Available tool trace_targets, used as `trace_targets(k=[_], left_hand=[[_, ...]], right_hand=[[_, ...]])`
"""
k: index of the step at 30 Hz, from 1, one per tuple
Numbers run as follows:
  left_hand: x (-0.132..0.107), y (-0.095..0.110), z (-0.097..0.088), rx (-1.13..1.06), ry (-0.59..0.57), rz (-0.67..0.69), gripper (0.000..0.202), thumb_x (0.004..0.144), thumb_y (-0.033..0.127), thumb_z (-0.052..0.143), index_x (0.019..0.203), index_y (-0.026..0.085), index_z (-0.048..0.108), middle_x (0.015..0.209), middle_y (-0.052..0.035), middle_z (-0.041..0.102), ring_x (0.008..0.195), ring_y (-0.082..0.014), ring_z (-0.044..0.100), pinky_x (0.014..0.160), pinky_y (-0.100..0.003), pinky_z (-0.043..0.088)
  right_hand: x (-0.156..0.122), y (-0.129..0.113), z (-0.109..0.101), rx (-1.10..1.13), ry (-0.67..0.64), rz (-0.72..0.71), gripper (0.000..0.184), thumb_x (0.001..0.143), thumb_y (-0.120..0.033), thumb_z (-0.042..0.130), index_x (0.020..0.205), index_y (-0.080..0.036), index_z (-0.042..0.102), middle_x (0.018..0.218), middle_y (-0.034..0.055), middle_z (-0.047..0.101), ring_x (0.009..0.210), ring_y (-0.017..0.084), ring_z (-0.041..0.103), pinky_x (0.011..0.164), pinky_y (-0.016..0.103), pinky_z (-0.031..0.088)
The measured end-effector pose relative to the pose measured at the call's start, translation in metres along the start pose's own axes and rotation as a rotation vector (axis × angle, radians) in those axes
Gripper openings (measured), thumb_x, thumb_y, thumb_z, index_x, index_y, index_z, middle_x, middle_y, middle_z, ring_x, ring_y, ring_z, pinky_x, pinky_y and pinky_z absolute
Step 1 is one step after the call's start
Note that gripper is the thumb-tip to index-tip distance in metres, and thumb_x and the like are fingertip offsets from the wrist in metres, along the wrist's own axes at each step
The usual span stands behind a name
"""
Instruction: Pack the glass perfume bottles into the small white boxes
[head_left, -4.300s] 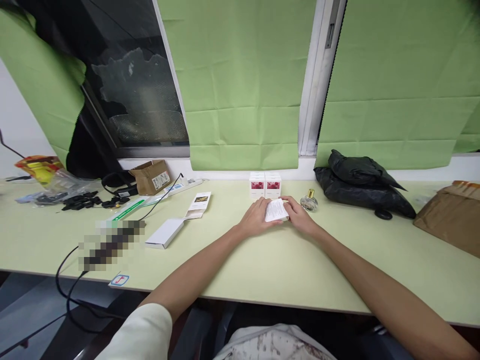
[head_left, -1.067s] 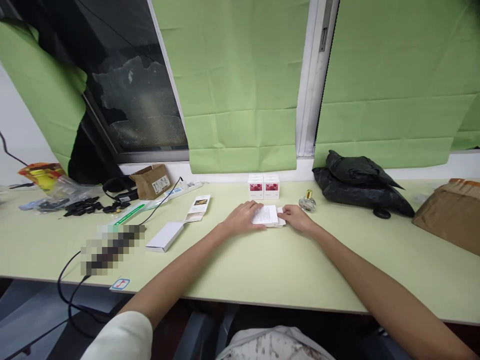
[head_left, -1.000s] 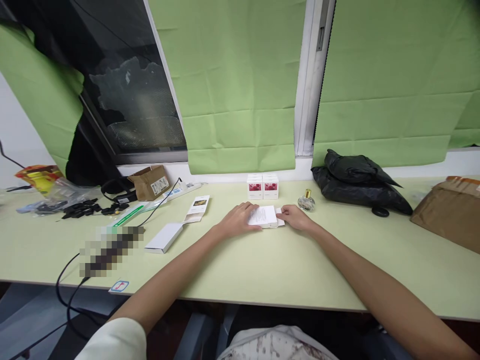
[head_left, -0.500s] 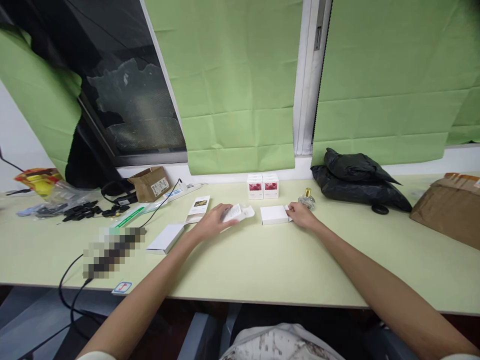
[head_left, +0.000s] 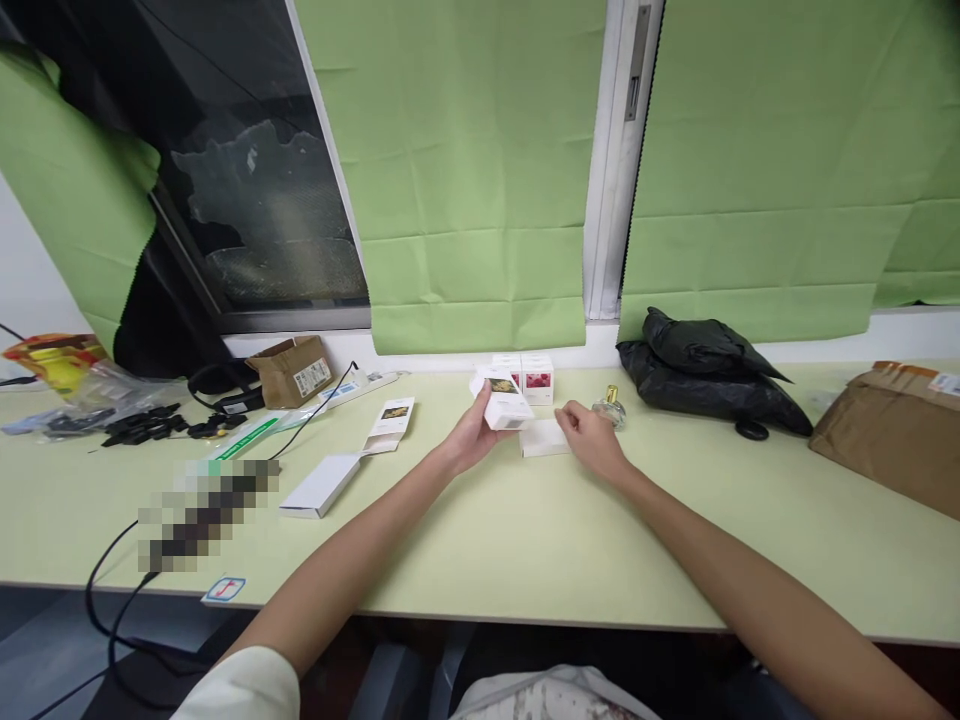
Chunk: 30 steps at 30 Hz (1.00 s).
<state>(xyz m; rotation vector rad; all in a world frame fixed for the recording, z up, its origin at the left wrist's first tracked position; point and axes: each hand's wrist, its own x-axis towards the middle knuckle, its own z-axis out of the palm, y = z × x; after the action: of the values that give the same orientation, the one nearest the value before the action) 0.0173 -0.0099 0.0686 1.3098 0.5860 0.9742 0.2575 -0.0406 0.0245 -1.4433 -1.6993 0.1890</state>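
My left hand (head_left: pixel 472 430) grips a small white box (head_left: pixel 504 402) with a dark and yellow picture, raised and tilted over the table. Its far end looks open, with flaps sticking out. Partly behind that box lies a flat white box (head_left: pixel 544 438) on the tabletop. My right hand (head_left: pixel 594 437) is at that flat box's right end, its fingers curled in a pinch; what they hold, if anything, is hidden. Just behind the right hand stands a clear glass bottle (head_left: pixel 611 408) with a gold cap.
Two white boxes with pink-red pictures (head_left: pixel 538 382) stand by the wall. On the left lie an opened white carton (head_left: pixel 390 420) and another flat white box (head_left: pixel 321 486). Black plastic bags (head_left: pixel 712 380) and a large brown carton (head_left: pixel 892 430) are on the right. A cable (head_left: pixel 315 415) crosses the left side.
My left hand has moved right with the white box, lifting and turning it so its picture shows. My right hand has shifted slightly left, over the flat box's end.
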Motion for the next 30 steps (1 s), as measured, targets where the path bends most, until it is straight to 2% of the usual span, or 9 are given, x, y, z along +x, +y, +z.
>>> trace_targets(k=[3,7,11,14,18,25,30], left_hand=[[0.004,-0.010,0.013,-0.019,-0.015,0.061,0.068,0.102,0.072,0.041,0.143,0.020,0.058,0.149,-0.0149,0.062,0.137,-0.0328,0.062,0.114,-0.052,0.053],[-0.003,-0.023,0.017,-0.106,-0.014,0.061,0.056,0.097,0.057,0.067,0.138,0.019,0.061,0.148,-0.0149,0.063,0.137,-0.0311,0.061,0.120,-0.051,0.048],[-0.012,-0.029,0.020,-0.155,0.009,0.047,0.062,0.084,0.042,0.087,0.136,0.020,0.062,0.145,-0.0140,0.066,0.133,-0.0304,0.064,0.121,-0.052,0.047],[-0.013,-0.033,0.024,-0.175,0.063,0.046,0.063,0.077,0.038,0.093,0.131,0.019,0.065,0.140,-0.0137,0.069,0.129,-0.0304,0.067,0.120,-0.053,0.047],[-0.012,-0.040,0.027,-0.116,0.101,0.081,0.063,0.073,0.039,0.095,0.126,0.018,0.069,0.136,-0.0137,0.072,0.126,-0.0311,0.068,0.114,-0.052,0.052],[-0.016,-0.039,0.037,0.103,0.153,0.213,0.058,0.074,0.042,0.092,0.121,0.016,0.071,0.125,-0.0146,0.077,0.113,-0.0303,0.073,0.098,-0.043,0.060],[-0.017,-0.035,0.040,0.133,0.179,0.240,0.060,0.071,0.041,0.094,0.120,0.015,0.072,0.125,-0.0155,0.076,0.113,-0.0313,0.073,0.100,-0.043,0.059]], right_hand=[[-0.005,-0.010,0.010,0.320,-0.149,0.077,0.040,0.101,-0.058,0.046,0.086,-0.025,0.063,0.064,0.0003,0.063,0.059,0.018,0.054,0.058,0.031,0.037],[-0.004,-0.011,0.018,0.725,-0.184,0.248,0.040,0.096,-0.064,0.052,0.100,-0.025,0.060,0.069,-0.0002,0.068,0.050,0.015,0.054,0.046,0.027,0.036],[-0.002,-0.009,0.018,0.979,-0.190,0.360,0.048,0.087,-0.070,0.064,0.101,-0.024,0.059,0.069,-0.0005,0.066,0.053,0.017,0.060,0.041,0.025,0.040],[-0.003,-0.010,0.019,1.050,-0.183,0.357,0.046,0.084,-0.067,0.071,0.100,-0.024,0.061,0.072,-0.0020,0.064,0.059,0.016,0.060,0.042,0.025,0.043],[-0.004,-0.012,0.023,1.104,-0.109,0.369,0.049,0.081,-0.067,0.076,0.104,-0.026,0.063,0.078,-0.0028,0.063,0.067,0.016,0.059,0.044,0.024,0.045],[-0.003,-0.010,0.027,1.113,-0.091,0.365,0.054,0.079,-0.070,0.075,0.108,-0.026,0.063,0.083,-0.0014,0.065,0.067,0.015,0.058,0.044,0.024,0.046],[-0.001,-0.006,0.028,1.075,-0.082,0.364,0.043,0.085,-0.059,0.070,0.112,-0.026,0.063,0.088,0.0004,0.067,0.069,0.017,0.061,0.045,0.026,0.051]])
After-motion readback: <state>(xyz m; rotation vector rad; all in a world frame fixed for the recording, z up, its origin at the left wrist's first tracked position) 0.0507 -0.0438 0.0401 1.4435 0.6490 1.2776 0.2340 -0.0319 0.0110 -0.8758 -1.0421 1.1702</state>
